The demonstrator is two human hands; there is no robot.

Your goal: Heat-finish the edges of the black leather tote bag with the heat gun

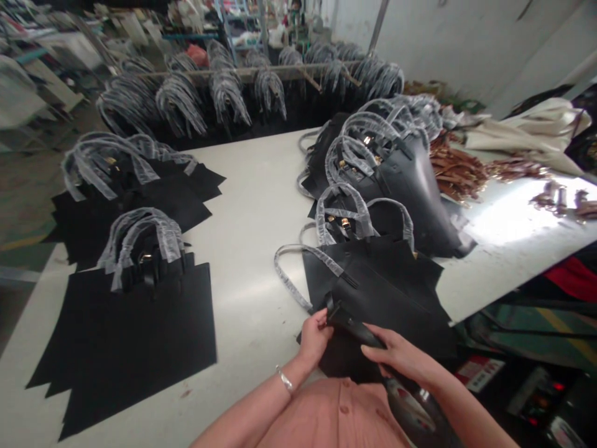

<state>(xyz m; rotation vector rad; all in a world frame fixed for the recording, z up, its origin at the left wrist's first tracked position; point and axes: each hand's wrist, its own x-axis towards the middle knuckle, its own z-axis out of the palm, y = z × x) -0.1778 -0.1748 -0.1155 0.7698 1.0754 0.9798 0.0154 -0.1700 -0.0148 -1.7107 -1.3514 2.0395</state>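
Observation:
My left hand (pixel 316 339), with a silver bangle at its wrist, pinches the short black strap tab (pixel 330 303) at the top edge of a black bag panel (pixel 373 274). My right hand (pixel 396 356) is wrapped round a long black tool (pixel 357 330) with a narrow nose and a looped rear part; its exact kind is unclear. The tool's nose meets the tab beside my left fingertips. Plastic-wrapped handles (pixel 293 283) curve out from the panel. Behind it lie more black bag pieces (pixel 405 180) with wrapped handles and gold clasps.
Stacked black panels (pixel 140 336) with wrapped handles lie on the left of the white table (pixel 252 218). Brown straps (pixel 459 171) are heaped at the back right. Beyond the table, many wrapped handles hang over a rail (pixel 196 74). A dark box with red lights (pixel 536 398) stands lower right.

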